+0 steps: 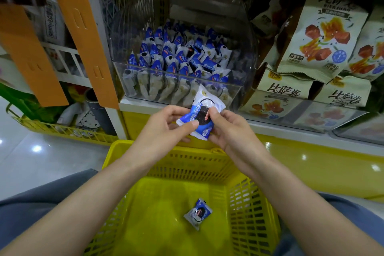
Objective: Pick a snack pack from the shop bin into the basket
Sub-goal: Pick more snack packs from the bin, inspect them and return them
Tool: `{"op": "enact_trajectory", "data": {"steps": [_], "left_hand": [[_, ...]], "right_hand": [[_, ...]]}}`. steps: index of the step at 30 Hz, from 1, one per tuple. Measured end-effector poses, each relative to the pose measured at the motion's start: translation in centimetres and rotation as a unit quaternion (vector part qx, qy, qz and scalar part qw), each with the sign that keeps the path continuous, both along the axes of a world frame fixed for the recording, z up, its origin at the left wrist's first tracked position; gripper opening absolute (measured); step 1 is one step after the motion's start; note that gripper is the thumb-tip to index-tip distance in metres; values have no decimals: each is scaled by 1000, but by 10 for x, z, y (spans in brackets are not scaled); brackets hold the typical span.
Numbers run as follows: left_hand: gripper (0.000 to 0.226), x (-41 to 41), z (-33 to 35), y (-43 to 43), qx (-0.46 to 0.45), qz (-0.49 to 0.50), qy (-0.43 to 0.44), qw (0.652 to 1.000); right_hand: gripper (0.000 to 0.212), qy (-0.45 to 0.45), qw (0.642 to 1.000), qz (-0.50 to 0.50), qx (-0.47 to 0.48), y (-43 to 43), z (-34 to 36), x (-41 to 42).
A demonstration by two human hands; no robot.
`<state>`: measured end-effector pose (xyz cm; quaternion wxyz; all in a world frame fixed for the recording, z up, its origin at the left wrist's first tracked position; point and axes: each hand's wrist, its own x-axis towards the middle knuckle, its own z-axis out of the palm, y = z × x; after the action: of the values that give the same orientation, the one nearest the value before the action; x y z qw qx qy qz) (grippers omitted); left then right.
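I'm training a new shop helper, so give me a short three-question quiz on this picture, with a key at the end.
1. True or false: the yellow basket is empty.
2. Which hand holds the blue-and-white snack pack in the air? A the left only, B the right only, C both.
3. Short answer: what is stacked to the right of the clear bin?
Key: 1 false, one pack already lies in it. 2 C, the left hand and the right hand both pinch it. 3 beige snack bags.
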<state>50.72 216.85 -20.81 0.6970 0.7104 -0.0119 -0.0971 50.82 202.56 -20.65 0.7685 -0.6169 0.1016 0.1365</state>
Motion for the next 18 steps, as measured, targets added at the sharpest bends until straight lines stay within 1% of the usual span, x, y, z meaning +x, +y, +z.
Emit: {"op": "enact_trajectory", "data": {"steps": [2, 3, 4, 7, 9, 11, 13, 15, 18], "left_hand": [[24, 2, -2, 2, 15, 19, -8, 1000], [22, 3, -3, 4, 20, 34, -13, 999], [20, 5, -3, 6, 26, 49, -20, 998], [21, 8, -4, 11, 40, 82, -43, 995], [21, 10, -4, 12, 46, 100, -57, 992], [18, 11, -4, 12, 40, 105, -61, 992], [16, 10, -3, 11, 13, 100, -46, 994], [13, 8, -1, 10, -27, 91, -26, 995], [10, 5, -1, 8, -62, 72, -2, 995]], "right_hand": [[27, 2, 1000, 6, 18, 0, 1, 0], [26, 0, 1000, 19, 12, -1, 1, 0], [25, -2, 999, 35, -8, -2, 2, 0], [27, -11, 992, 71, -108, -6, 3, 0], [28, -47, 980, 65, -182, -8, 4, -1], [32, -83, 974, 53, -205, -8, 3, -1], [33, -79, 981, 49, -169, -7, 2, -2], [30, -61, 991, 32, -112, -8, 2, -1], [28, -23, 999, 17, -25, -9, 1, 0]]}}
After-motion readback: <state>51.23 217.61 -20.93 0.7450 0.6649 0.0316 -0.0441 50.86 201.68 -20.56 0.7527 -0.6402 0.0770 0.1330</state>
